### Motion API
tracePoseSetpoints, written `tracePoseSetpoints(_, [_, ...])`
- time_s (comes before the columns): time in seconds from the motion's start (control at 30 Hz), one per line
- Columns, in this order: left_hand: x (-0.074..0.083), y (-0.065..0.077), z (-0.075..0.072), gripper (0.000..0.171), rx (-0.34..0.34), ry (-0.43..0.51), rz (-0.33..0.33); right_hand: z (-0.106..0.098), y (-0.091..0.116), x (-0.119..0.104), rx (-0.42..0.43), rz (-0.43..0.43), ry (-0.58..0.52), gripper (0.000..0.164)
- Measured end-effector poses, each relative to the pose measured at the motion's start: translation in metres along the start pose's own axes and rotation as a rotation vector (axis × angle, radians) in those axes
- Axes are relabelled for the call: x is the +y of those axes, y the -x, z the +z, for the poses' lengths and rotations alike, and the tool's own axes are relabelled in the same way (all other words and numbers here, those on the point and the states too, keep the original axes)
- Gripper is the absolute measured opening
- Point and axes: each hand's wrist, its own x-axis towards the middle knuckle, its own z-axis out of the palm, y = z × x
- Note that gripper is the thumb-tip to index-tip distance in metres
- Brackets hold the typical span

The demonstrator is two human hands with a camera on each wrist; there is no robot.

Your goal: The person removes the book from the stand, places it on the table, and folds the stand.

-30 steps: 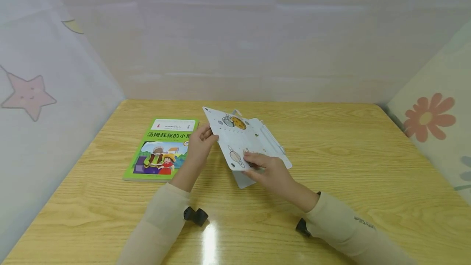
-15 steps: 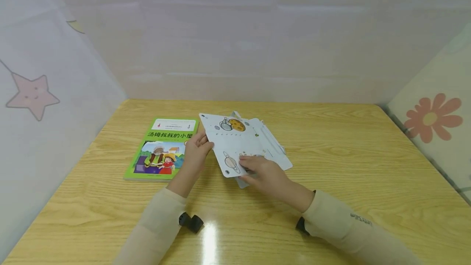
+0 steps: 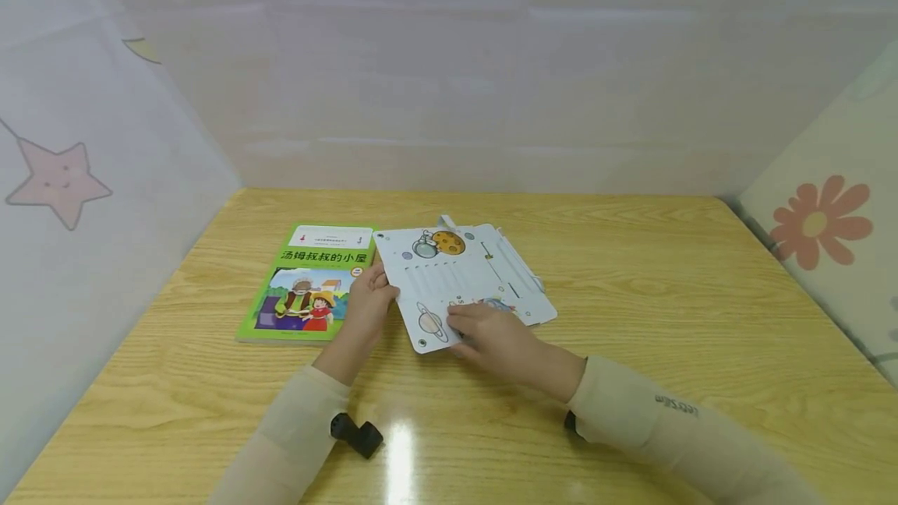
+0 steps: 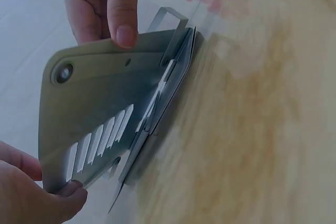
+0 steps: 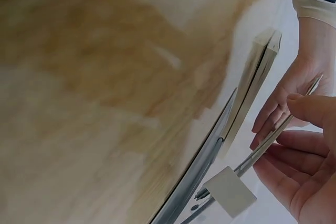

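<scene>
In the head view a white book stand (image 3: 435, 279), printed with an astronaut, an orange planet and a ringed planet, is tilted over the table. My left hand (image 3: 368, 306) pinches its left edge. My right hand (image 3: 501, 341) grips the near edge, fingers over the printed face and thumb beneath. The left wrist view shows the stand's grey underside (image 4: 94, 98) with a row of slots; there my left hand (image 4: 42, 198) holds the slotted end and the right thumb (image 4: 125, 30) presses the panel. A bent metal clip (image 5: 231, 192) shows in the right wrist view.
A green picture book (image 3: 302, 287) with Chinese lettering lies on the wooden table (image 3: 673, 279) just left of the stand. Behind the table hangs a pale cloth backdrop (image 3: 449, 100). Dark camera mounts are on both wrists.
The raised panel of the stand has lowered and tilted left and towards me, covering the lower plate's near corner. Both hands have moved slightly left and nearer, keeping their hold.
</scene>
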Motion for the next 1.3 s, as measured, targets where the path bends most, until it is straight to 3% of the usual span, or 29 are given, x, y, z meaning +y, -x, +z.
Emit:
tracePoseSetpoints(0.23, [-0.008,-0.001,-0.002,0.054,0.058,-0.033,-0.037,0.004,-0.002,0.001,-0.057,-0.011,0.036,0.034])
tracePoseSetpoints(0.83, [-0.022,-0.005,-0.004,0.059,0.118,-0.035,-0.138,0.005,0.0,0.004,-0.227,-0.023,0.028,0.038])
tracePoseSetpoints(1.1, [-0.026,-0.005,-0.004,0.063,0.149,-0.026,-0.119,0.005,0.003,0.007,-0.259,-0.043,0.004,0.042])
tracePoseSetpoints(1.3, [-0.028,-0.005,-0.002,0.062,0.169,-0.042,-0.114,0.001,0.005,0.011,-0.25,-0.031,-0.094,0.04])
